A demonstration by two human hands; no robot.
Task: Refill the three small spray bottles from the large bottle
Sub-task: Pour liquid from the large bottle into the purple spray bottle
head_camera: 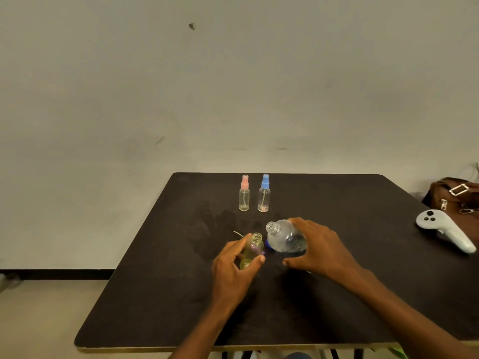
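- Left grip [233,265] pinches the uncapped yellowish small bottle [252,248]; right grip [318,247] curls round the tilted clear large bottle [285,238], their mouths just beside each other.
- Pink-capped spray bottle [244,194] and blue-capped spray bottle [264,194] stand upright behind, on the dark counter [181,294].

The table [155,307] has a dark, matt top, faintly grainy, with a pale raw edge along its near side that may be wood board. The large bottle [285,238] is clear, glossy plastic with a threaded neck. The open small bottle [252,248] is clear plastic with a yellowish tint. Near the far edge, the pink-capped bottle [244,194] and blue-capped bottle [264,194] are clear, shiny plastic. By the right edge, the controller [445,229] is smooth white plastic, and the brown bag [471,195] carries a bright metal buckle [458,189].
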